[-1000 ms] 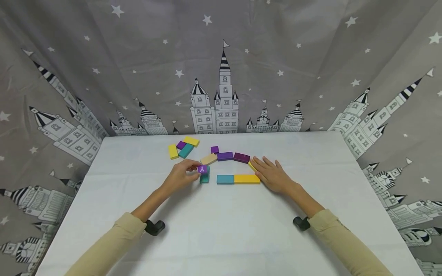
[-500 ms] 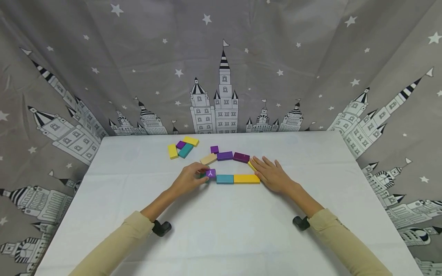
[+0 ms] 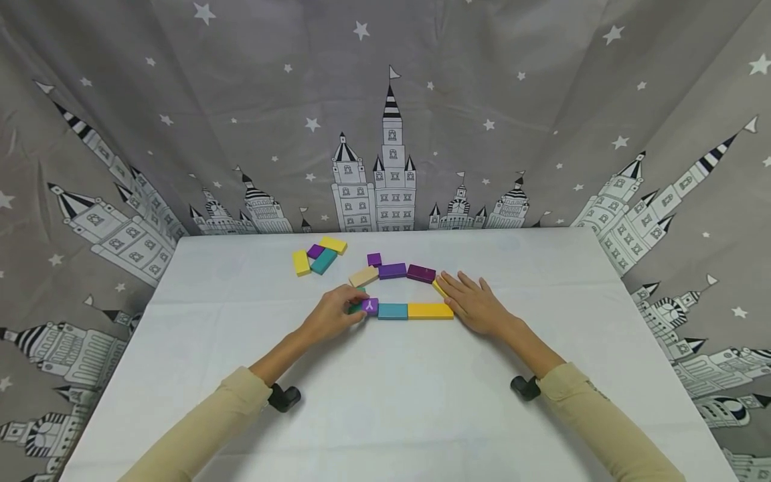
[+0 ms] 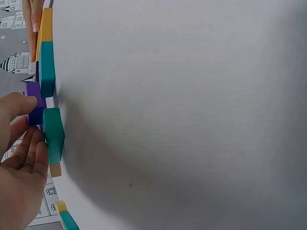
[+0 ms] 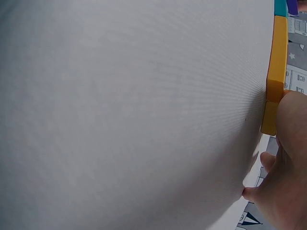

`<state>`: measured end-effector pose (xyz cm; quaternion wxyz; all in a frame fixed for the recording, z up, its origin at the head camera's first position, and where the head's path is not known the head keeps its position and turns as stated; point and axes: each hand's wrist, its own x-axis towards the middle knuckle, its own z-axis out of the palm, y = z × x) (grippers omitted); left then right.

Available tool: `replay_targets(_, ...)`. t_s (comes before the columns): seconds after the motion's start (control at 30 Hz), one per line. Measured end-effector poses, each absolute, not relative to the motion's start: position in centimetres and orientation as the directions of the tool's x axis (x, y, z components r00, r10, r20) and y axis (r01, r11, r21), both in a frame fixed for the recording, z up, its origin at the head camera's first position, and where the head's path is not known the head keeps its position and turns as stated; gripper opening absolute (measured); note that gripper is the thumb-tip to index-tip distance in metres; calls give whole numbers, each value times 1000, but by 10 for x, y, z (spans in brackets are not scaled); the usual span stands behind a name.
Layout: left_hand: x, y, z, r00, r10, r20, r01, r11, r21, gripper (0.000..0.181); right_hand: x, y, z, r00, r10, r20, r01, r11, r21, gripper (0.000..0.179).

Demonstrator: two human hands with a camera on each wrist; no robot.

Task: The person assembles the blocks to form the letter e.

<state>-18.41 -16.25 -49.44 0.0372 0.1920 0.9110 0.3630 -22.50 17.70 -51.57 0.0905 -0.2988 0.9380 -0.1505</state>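
Note:
My left hand (image 3: 332, 313) pinches a purple block (image 3: 370, 306) marked with a white Y between thumb and fingers. In the left wrist view that purple block (image 4: 33, 115) is up between a green block (image 4: 53, 132) and a blue block (image 4: 47, 69). Directly right of it in the head view lies the blue block (image 3: 393, 312), end to end with a long orange block (image 3: 430, 311). My right hand (image 3: 476, 306) lies flat with straight fingers at the orange block's right end, partly covering a yellow block (image 3: 440, 288).
Behind them, a beige block (image 3: 364, 277), a violet block (image 3: 392, 271) and a dark purple block (image 3: 421, 273) form an arc, with a small purple block (image 3: 374, 259) behind. Back left, a teal block (image 3: 324, 261) lies with several others. A castle-print curtain (image 3: 265, 100) hangs behind.
My left hand has carried the purple block rightward and slightly toward me, from over the green block to the blue block's left end. My right hand has stayed put.

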Motion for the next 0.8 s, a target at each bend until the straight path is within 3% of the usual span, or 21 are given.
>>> replay_targets(0.8, -184, -163, -496, -917, 392, 76, 337, 656, 675, 34, -224, 176, -512, -800, -595, -73, -543, 771, -331, 55)
